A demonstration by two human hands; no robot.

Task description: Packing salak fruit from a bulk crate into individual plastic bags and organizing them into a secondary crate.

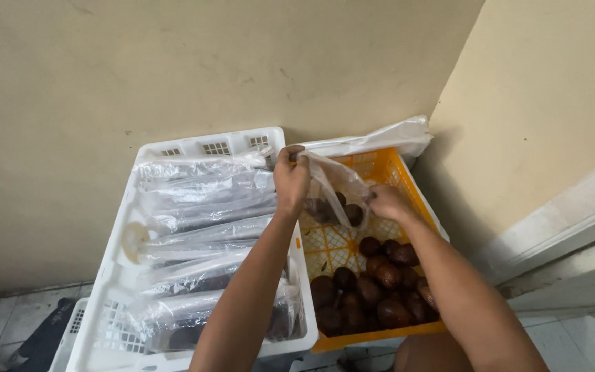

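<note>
My left hand (290, 180) grips the top edge of a clear plastic bag (335, 187) and holds it up over an orange crate (397, 178). A few dark brown fruits sit in the bottom of the bag. My right hand (388, 202) is at the bag's lower right side, fingers against the plastic. Several loose dark brown fruits (370, 289) lie piled in the near part of the orange crate.
A white plastic crate (201, 146) on the left is full of long clear bags of fruit (204, 207), laid side by side. Both crates stand against a beige wall, in a corner. A crumpled white plastic sheet (394, 134) lies behind the orange crate. The floor is tiled.
</note>
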